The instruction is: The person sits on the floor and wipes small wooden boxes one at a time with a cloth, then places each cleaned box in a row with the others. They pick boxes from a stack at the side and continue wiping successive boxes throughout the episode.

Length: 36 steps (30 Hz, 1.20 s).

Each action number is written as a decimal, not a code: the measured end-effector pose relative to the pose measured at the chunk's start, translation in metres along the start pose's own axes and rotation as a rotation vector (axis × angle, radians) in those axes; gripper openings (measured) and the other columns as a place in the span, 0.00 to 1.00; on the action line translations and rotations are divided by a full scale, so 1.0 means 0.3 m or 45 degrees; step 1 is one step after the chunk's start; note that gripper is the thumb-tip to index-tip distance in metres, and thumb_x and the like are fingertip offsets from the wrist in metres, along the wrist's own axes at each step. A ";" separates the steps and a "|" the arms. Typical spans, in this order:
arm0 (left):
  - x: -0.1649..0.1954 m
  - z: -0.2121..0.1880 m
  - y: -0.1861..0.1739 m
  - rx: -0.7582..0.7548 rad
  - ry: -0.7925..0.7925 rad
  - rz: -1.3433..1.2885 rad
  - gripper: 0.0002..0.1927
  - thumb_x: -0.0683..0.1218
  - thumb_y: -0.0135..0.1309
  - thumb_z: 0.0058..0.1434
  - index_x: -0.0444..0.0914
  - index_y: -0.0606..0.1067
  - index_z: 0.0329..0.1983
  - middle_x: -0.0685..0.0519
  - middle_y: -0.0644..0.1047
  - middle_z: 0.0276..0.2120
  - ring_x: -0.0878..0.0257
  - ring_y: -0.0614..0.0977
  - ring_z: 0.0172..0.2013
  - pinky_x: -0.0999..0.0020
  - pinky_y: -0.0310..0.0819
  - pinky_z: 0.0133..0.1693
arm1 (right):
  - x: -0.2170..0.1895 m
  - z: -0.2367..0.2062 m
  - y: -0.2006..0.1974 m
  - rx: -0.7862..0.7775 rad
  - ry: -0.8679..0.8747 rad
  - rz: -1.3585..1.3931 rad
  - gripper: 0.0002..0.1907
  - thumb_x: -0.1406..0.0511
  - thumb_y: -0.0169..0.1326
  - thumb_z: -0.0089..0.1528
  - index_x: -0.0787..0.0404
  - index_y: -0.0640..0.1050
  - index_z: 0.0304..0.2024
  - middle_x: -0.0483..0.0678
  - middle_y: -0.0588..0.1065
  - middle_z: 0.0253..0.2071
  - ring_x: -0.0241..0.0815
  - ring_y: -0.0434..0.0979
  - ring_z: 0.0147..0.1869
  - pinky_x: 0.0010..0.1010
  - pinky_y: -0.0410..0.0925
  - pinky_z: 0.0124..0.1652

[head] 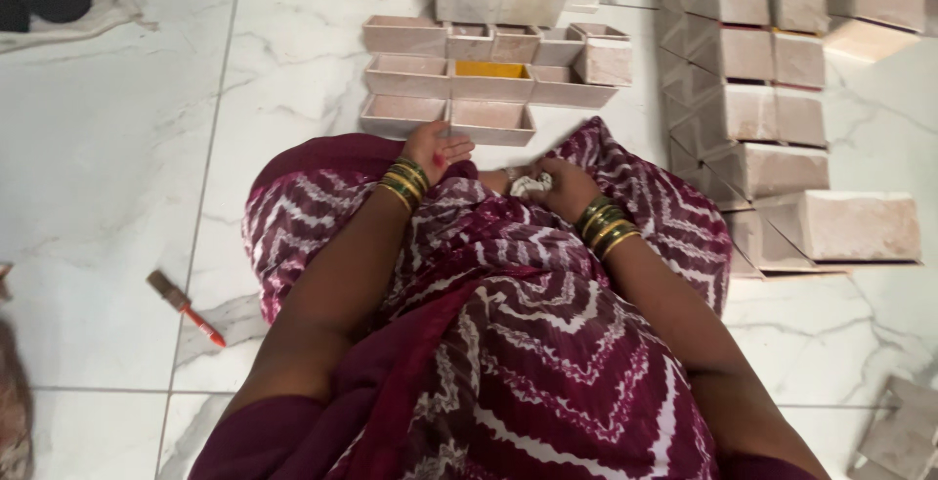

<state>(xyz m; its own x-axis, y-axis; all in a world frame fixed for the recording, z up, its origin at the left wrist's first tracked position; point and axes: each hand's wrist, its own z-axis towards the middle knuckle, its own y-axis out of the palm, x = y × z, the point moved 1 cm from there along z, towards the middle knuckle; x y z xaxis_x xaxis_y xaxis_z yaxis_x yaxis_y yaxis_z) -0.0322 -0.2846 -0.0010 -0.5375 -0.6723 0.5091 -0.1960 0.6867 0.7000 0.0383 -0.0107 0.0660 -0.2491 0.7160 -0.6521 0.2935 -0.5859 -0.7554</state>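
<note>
Seen from the head camera, the person sat on the marble floor (107, 148) with a maroon zigzag-patterned cloth (508, 324) over the lap. The right hand (565, 187) rested on the lap, its fingers curled narrow around a crumpled white rag (531, 185), which lay against the inner side of that hand, between the two wrists. The left hand (437, 148) reached forward off the knee, fingers loosely bent and holding nothing that could be made out, red stain on their tips; it touched or nearly touched the near edge of a small pinkish open box (403, 113). That box lay straight ahead of the left hand, its long axis running left to right across the view, and the left hand was clearly the nearer one.

Just beside it stood more open boxes in rows, one filled with yellow powder (490, 70). To the right, well apart from the left hand, closed box stacks (772, 99) stepped down toward the knee. A red-handled brush (186, 309) lay on the floor to the left, far from both hands. Nothing stood between the left hand and the nearest box.
</note>
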 end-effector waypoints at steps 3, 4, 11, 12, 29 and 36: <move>-0.002 -0.002 0.002 -0.071 0.010 0.083 0.24 0.49 0.45 0.69 0.31 0.58 0.62 0.26 0.73 0.56 0.34 0.79 0.56 0.43 0.74 0.58 | 0.007 -0.007 -0.011 0.135 0.032 -0.057 0.17 0.59 0.68 0.55 0.59 0.78 0.41 0.55 0.81 0.42 0.53 0.82 0.46 0.41 0.72 0.47; -0.002 -0.007 -0.002 -0.102 0.054 0.127 0.21 0.49 0.46 0.69 0.32 0.61 0.59 0.28 0.75 0.54 0.35 0.80 0.54 0.42 0.75 0.56 | 0.006 -0.010 -0.013 0.186 0.069 -0.089 0.18 0.59 0.68 0.55 0.59 0.79 0.42 0.55 0.81 0.40 0.54 0.82 0.45 0.41 0.72 0.45; 0.010 -0.035 -0.014 -0.097 0.146 0.263 0.16 0.47 0.51 0.69 0.35 0.64 0.53 0.32 0.77 0.51 0.39 0.81 0.51 0.46 0.79 0.52 | -0.064 -0.033 -0.070 0.375 0.300 0.262 0.16 0.57 0.65 0.58 0.57 0.78 0.44 0.51 0.83 0.36 0.42 0.84 0.36 0.36 0.75 0.38; 0.012 -0.037 -0.015 -0.090 0.148 0.261 0.16 0.47 0.50 0.69 0.35 0.64 0.54 0.32 0.76 0.51 0.39 0.81 0.51 0.46 0.79 0.53 | -0.079 -0.037 -0.091 0.411 0.322 0.328 0.16 0.58 0.64 0.58 0.56 0.78 0.46 0.50 0.82 0.38 0.41 0.84 0.36 0.34 0.77 0.37; 0.005 -0.023 -0.029 -0.079 0.132 0.302 0.19 0.43 0.45 0.70 0.32 0.64 0.62 0.33 0.77 0.52 0.42 0.82 0.51 0.47 0.80 0.54 | 0.198 -0.667 -0.757 1.063 0.631 -0.903 0.26 0.51 0.64 0.59 0.54 0.77 0.55 0.54 0.72 0.59 0.60 0.69 0.62 0.55 0.62 0.58; 0.010 -0.053 -0.015 -0.096 0.172 0.309 0.18 0.44 0.46 0.70 0.33 0.63 0.60 0.33 0.76 0.51 0.41 0.83 0.49 0.48 0.79 0.53 | 0.337 -0.682 -0.752 0.840 0.837 -0.713 0.55 0.34 0.68 0.43 0.51 0.71 0.66 0.55 0.64 0.69 0.64 0.61 0.72 0.80 0.41 0.61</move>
<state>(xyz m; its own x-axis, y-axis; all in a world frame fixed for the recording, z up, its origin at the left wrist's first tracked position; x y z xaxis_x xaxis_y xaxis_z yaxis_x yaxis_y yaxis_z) -0.0197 -0.2941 0.0052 -0.4460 -0.5247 0.7251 -0.0103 0.8131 0.5820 0.1358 0.2715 0.1836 0.4074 0.8931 -0.1906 -0.3109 -0.0607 -0.9485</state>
